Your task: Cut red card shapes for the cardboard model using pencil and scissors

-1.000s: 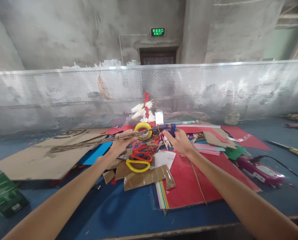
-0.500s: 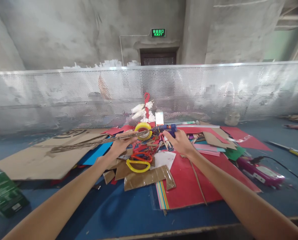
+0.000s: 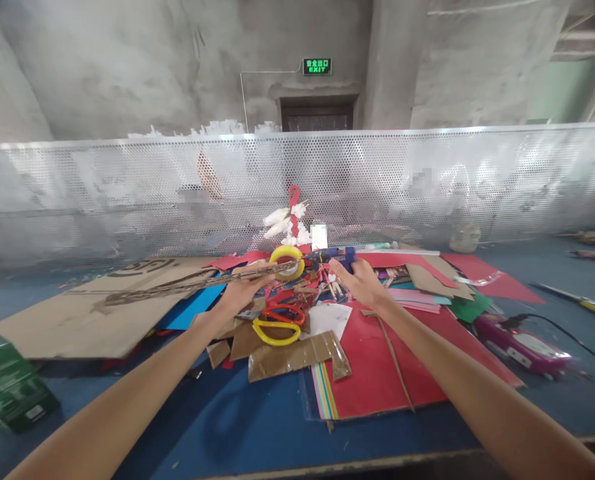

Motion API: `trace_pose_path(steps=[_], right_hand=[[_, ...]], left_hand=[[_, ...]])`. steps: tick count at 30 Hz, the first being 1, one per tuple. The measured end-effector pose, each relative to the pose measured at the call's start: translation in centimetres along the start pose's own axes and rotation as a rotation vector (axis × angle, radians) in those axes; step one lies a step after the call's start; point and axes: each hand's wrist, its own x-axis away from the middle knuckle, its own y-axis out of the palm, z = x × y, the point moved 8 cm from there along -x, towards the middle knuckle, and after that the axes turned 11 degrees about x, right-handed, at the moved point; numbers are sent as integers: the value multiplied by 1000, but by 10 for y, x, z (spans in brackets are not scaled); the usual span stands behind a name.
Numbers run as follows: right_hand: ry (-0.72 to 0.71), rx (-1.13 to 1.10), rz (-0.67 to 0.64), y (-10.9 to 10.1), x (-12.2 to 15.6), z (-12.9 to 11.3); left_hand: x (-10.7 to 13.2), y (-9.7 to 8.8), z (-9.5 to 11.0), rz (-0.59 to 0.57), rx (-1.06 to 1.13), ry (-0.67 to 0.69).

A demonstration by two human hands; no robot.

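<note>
My left hand (image 3: 244,291) is closed on a long thin strip of brown cardboard (image 3: 177,287) that runs out to the left above the table. My right hand (image 3: 360,281) grips a blue glue gun (image 3: 338,254), its nozzle pointing left toward the strip's right end. A yellow tape roll (image 3: 287,261) sits just behind where nozzle and strip meet. Below my hands lie yellow-handled scissors (image 3: 272,331) and orange-handled scissors (image 3: 284,311) on a heap of cardboard scraps.
A big red sheet (image 3: 377,360) and coloured paper lie under my right arm. A large cardboard sheet (image 3: 77,313) covers the left of the blue table (image 3: 237,427). A green box (image 3: 10,390) sits far left, a purple packaged item (image 3: 522,343) at right. A perforated metal screen (image 3: 427,180) stands behind.
Almost nothing has changed. My right hand has shifted slightly on the glue gun; the left hand still holds the strip in the same place.
</note>
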Motion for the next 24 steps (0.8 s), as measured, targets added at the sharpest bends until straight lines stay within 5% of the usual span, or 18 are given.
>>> trace_pose_path(steps=[8,15,24], right_hand=[[-69,-2,-123,3,14,-41],[-49,14,10,-1,6,-21],[-129,-3,-135,7,5,-23]], left_hand=[[5,11,17,-68,-100,98],[4,14,20,-92,-163,117],[6,13,25,-12,-151,63]])
